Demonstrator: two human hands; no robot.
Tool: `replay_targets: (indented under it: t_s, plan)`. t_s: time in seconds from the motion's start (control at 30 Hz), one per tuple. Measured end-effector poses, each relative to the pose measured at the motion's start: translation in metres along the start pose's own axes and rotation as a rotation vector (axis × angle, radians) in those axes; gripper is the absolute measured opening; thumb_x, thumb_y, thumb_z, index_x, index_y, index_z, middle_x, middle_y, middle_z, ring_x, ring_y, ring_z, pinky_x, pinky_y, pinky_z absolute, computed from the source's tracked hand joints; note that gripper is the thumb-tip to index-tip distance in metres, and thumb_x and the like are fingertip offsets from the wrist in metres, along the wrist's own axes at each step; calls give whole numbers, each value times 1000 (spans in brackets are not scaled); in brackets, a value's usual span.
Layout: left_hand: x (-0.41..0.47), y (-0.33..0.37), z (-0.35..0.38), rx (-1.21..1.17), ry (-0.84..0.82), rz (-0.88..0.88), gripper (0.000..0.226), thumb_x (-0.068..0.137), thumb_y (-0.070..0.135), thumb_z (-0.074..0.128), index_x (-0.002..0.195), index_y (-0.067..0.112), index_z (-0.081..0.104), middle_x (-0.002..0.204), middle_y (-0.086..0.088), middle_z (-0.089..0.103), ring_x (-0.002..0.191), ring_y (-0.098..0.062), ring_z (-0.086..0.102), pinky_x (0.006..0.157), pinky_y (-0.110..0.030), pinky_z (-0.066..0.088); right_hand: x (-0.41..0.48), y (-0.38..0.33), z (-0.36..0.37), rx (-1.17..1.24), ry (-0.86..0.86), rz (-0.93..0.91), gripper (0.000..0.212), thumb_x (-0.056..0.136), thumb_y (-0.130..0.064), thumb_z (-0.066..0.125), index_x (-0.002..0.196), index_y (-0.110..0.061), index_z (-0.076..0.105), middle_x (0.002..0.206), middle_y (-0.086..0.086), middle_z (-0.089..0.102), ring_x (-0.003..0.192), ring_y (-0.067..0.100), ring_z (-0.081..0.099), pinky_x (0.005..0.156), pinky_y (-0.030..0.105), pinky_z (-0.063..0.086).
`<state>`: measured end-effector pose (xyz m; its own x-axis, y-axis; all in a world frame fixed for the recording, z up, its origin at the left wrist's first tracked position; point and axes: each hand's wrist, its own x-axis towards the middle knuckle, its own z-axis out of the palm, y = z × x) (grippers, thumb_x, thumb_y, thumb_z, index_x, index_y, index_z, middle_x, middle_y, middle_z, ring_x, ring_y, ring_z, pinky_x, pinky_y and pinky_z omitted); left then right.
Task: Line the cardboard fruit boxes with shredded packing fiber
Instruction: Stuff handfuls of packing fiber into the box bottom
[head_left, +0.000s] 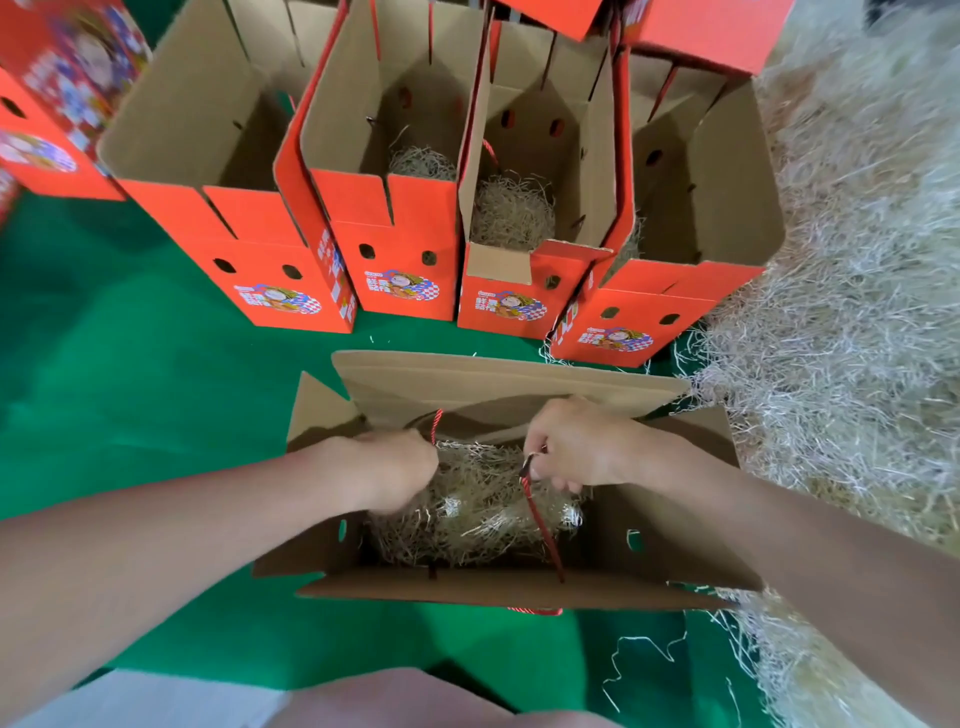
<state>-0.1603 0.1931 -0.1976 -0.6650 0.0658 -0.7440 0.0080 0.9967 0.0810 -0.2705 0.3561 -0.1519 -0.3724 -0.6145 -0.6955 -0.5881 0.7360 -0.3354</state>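
Item: open brown cardboard box (519, 587), flaps spread, standing directly beneath both hands, its floor covered with pale shredded packing fiber (478, 519). Left hand (395, 467): knuckles up, fingers curled down into the fiber at the box's left side; whether it grasps a tuft cannot be told, as the fingertips are buried. Right hand (576, 447): inside the box at its right side, fingers curled, pinching the metal-tipped end of a red twisted cord (543, 525) that runs from the fingertips down to the near wall. A second red cord end (437, 423) rises just beside the left hand's knuckles. Beyond both hands: a row of four orange-red printed cardboard boxes (400, 260), tops open, at least two showing fiber nests (511, 213) in the bottom. To the right of the right hand: a large loose heap of pale fiber (857, 312). All stand on a green floor covering (156, 389).
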Motion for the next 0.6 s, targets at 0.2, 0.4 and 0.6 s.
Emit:
replay_targets:
  t_s: [0.2, 0.4, 0.6]
  plan:
    - [11, 27, 20, 409, -410, 140, 34, 92, 16, 49, 123, 4, 56, 121, -13, 57, 92, -26, 53, 66, -32, 43, -15, 19, 11, -281, -330, -12, 27, 90, -6, 43, 74, -12, 65, 70, 8, 67, 46, 12, 52, 46, 20, 41]
    - [10, 41, -12, -718, 108, 145, 24, 91, 21, 55, 109, 11, 66, 108, -2, 65, 97, -19, 61, 89, -31, 46, -18, 35, 0, 75, -10, 7, 33, 95, -14, 35, 77, -28, 59, 58, -7, 62, 44, 4, 53, 54, 22, 44]
    - [6, 73, -23, -601, -128, 299, 28, 92, 19, 52, 114, 5, 60, 115, -15, 62, 99, -27, 58, 81, -37, 46, -30, 32, 10, -152, -86, -52, 58, 96, -12, 42, 145, -38, 25, 150, -9, 31, 96, 7, 55, 82, 21, 43]
